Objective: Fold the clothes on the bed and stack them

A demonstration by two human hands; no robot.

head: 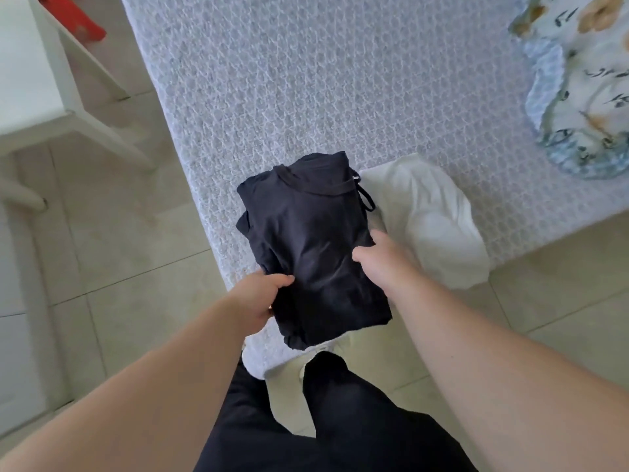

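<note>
A folded black garment (313, 247) lies over the near corner of the bed (323, 90), its collar end pointing away from me. My left hand (260, 298) grips its near left edge, thumb on top and fingers underneath. At the right edge, my right hand (381, 258) holds the fabric with the thumb over the top. A crumpled white garment (432, 219) lies just right of the black one, partly under my right hand, hanging a little over the bed's edge.
A floral, blue-trimmed blanket (585, 83) is bunched at the bed's far right. White furniture (37, 90) with a red item (78, 22) stands left of the bed. Pale floor tiles (129, 253) surround the corner; my dark trousers (326, 424) are below.
</note>
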